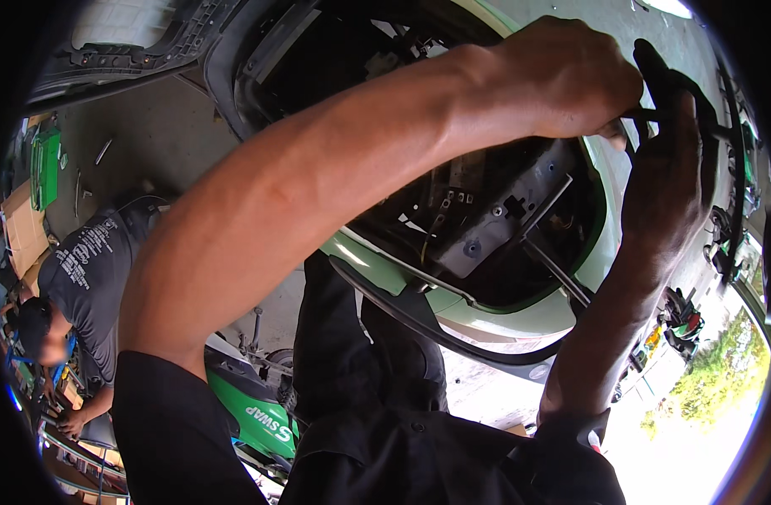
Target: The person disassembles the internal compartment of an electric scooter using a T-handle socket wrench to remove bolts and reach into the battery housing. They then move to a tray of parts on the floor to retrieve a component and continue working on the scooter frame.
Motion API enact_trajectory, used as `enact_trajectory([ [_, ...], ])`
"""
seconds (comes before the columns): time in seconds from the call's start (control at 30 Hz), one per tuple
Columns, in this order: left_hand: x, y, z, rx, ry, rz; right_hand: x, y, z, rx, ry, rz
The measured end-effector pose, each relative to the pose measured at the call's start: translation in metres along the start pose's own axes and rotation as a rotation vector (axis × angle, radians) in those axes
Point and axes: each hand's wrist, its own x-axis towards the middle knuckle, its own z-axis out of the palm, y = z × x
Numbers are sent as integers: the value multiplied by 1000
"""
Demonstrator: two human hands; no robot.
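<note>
My left arm reaches across the view from the lower left to the upper right. My left hand (574,80) is closed, its fingertips around one end of a thin black piece (644,114) whose kind I cannot make out. Across from it, my right hand (667,172) is raised in deep shadow, with the black piece running into its fingers. Both hands are above the right side of a light green scooter body (520,316). Its wide opening shows a dark inside with a grey metal bracket (486,240). A T-shaped metal bar (553,273) slants across the opening's right part.
A black grab rail (453,341) curves around the body's near end. An upturned black panel (141,63) stands at the upper left. Behind my left arm, a person in a dark shirt (91,261) bends near shelves. A green scooter (255,412) is at the lower left.
</note>
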Motion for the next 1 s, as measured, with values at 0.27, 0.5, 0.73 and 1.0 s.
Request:
enact_trajectory([
  [0.27, -4, -7, 17, 24, 110, 100, 6, -12, 6, 121, 75, -24],
  [0.5, -8, -11, 1, 88, -240, -273, 10, -16, 2, 742, -58, 471],
  [0.73, -81, -73, 62, -74, -197, -675, 11, -15, -4, 1158, -2, 757],
  [1.0, -70, -63, 80, -33, -216, -458, 5, -9, -10, 1301, 80, 871],
])
